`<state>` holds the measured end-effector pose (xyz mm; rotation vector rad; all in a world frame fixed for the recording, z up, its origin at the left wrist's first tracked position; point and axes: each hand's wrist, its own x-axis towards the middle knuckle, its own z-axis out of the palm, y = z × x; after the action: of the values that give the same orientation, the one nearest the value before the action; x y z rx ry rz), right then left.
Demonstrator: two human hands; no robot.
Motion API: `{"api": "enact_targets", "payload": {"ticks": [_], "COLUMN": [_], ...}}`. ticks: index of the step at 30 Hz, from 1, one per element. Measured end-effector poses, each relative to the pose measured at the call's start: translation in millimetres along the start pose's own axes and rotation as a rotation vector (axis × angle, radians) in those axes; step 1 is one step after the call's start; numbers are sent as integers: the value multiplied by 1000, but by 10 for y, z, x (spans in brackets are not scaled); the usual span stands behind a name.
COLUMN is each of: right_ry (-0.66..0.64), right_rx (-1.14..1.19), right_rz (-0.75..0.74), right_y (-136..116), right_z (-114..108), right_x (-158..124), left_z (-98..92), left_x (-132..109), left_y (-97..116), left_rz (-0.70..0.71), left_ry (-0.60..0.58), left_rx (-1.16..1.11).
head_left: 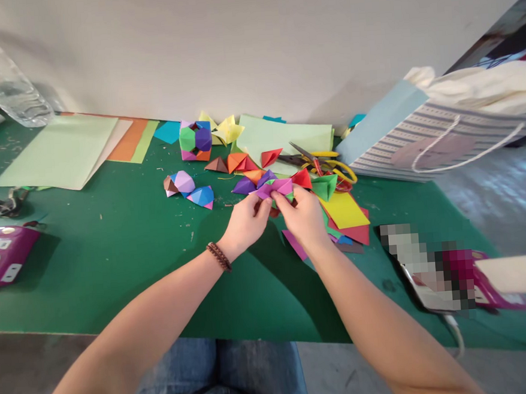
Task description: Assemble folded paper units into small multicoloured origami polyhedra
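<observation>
Both my left hand point(248, 220) and my right hand point(302, 211) pinch a pink-and-green origami piece point(275, 188) from its two sides, thumbs on the near face. Parts of it are hidden behind my fingers. Just beyond it lie folded paper units: purple point(245, 186), red point(303, 178), green point(324, 187) and orange point(241, 162). Left of my hands sits a joined lilac-and-blue origami cluster point(190, 189). Farther back stands a multicoloured origami ball point(195, 140). Coloured paper squares point(345, 209) are fanned out beside and partly under my right hand.
Scissors point(317, 164) with yellow and red handles lie behind my right hand. A striped paper bag point(402, 133) stands at the right, above a phone point(419, 270) with a cable. Paper sheets point(61, 148), a plastic bottle point(12, 88) and a purple packet point(6, 254) are at the left.
</observation>
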<state>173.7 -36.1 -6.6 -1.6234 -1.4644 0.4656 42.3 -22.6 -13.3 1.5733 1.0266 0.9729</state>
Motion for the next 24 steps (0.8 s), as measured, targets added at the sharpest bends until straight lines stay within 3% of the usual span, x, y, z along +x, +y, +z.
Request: {"api": "enact_targets", "payload": {"ticks": [4,11,19,22,24], "right_ry": [-1,-23,-35,-27,7], "right_rx": [-26,21,85,87,34], "right_rz": [-27,-87,-180,-238,-306], "right_y": [-42,-47,-20,-13,8], "right_z": [7,41,25,-17,-44], "right_x": [-26,-48,-42,-22,-3], "left_z": [13,-13,-45,-63,-72], "left_x": [20,45,71,95,105], "left_y": [-31,-17,-43,-72,-75], "left_rz": [-22,-83,5,-5,-58], "left_ry": [67,65,178,145,74], "left_rx": [-20,-232,-56,-55,-184]}}
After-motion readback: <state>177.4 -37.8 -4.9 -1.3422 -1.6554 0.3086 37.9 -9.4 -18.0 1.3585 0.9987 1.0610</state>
